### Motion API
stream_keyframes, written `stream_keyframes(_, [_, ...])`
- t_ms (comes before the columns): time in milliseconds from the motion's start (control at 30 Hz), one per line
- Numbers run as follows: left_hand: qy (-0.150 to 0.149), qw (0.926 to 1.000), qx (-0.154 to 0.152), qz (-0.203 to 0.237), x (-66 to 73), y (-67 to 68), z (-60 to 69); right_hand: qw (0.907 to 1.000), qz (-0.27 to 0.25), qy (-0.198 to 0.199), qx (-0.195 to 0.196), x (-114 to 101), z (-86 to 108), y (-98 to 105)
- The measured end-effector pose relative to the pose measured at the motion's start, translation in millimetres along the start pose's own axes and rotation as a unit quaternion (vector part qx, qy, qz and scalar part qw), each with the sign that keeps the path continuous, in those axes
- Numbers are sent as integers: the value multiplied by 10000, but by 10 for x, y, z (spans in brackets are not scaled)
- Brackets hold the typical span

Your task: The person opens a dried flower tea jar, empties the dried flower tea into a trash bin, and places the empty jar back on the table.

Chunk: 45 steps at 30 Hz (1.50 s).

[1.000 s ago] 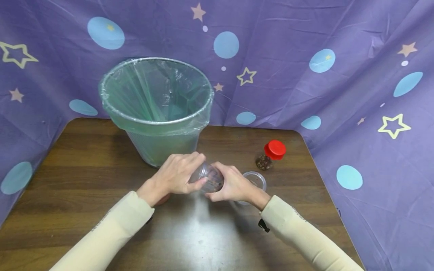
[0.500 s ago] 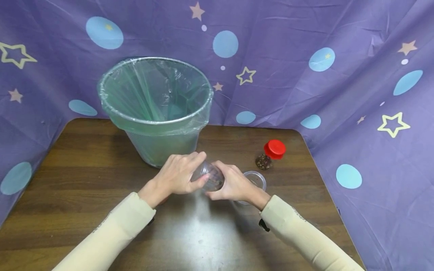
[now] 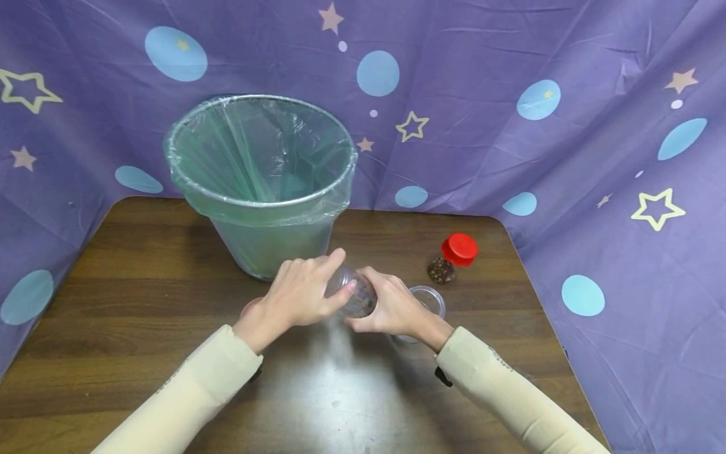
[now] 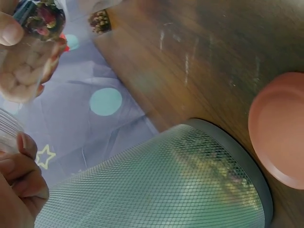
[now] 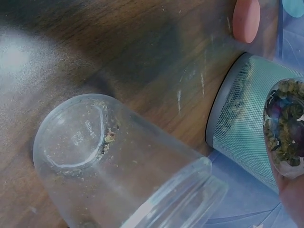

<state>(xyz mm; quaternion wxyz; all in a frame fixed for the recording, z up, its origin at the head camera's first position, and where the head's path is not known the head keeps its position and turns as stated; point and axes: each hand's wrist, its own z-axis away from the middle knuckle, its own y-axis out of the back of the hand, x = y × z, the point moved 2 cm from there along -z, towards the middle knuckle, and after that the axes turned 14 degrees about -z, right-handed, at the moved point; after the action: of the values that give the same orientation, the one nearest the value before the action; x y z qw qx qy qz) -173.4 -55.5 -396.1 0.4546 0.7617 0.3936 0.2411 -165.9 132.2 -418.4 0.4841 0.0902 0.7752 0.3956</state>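
The reference landmark is the tall wire-mesh bin (image 3: pixel 272 249) fitted with a translucent green plastic liner (image 3: pixel 266 214). It stands on the brown wood-grain table (image 3: pixel 142 353) before a purple patterned cloth (image 3: pixel 454 63).

The clear, round, smooth-walled jar (image 3: pixel 360 299) is held tilted, to the near right of the bin's base. The left hand (image 3: pixel 297 293) grips its bin-side end, thumb and fingers curled about the ridged neck (image 4: pixel 7 130). The right hand (image 3: pixel 391 306) is wrapped around the opposite end, where dried flower pieces (image 5: pixel 287 118) lie gathered. Whether a lid is seated at the neck cannot be told.

Handling: the jar appears to be thin plastic, so low weight and a fairly stiff wall are expected. The smooth body may slip or flex under hard pressure; the dry contents are probably brittle. Recommended holds are the full girth near the base and the ridged neck, which should offer better purchase.

A second clear cylindrical jar (image 5: pixel 133 161), with only crumbs (image 5: pixel 108 137) inside, sits farther right of the bin, partly behind the right wrist. Beyond it is a small red-capped jar (image 3: pixel 459 250). A salmon-pink round piece (image 4: pixel 280 130) lies on the near side of the bin, mostly beneath the left wrist.
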Motion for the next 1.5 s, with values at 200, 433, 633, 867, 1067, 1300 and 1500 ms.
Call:
stream_keyframes(200, [600,9966,-568,65,44,51,-29,9996,166,161,180,6,2,7])
stream_keyframes(433, [1173,9872,-1075,123,104,94,-56,9987,220,285,351,4,21,14])
stream_keyframes(633, [1574,9743,-1598,184,141,120,-80,9980,346,269,451,15,38,-1])
stream_keyframes(867, [1999,9582,-2022,320,162,181,-104,9959,519,398,617,13,22,-12])
stream_keyframes(1067, [2318,9414,-2399,497,153,215,-117,9922,797,569,767,-13,-3,-26])
stream_keyframes(1300, [2253,9372,-2521,854,88,247,-133,9885,989,723,891,-48,-19,6])
stream_keyframes(1500, [1411,9475,-2257,1770,18,251,-81,9957,656,376,541,-37,-55,125])
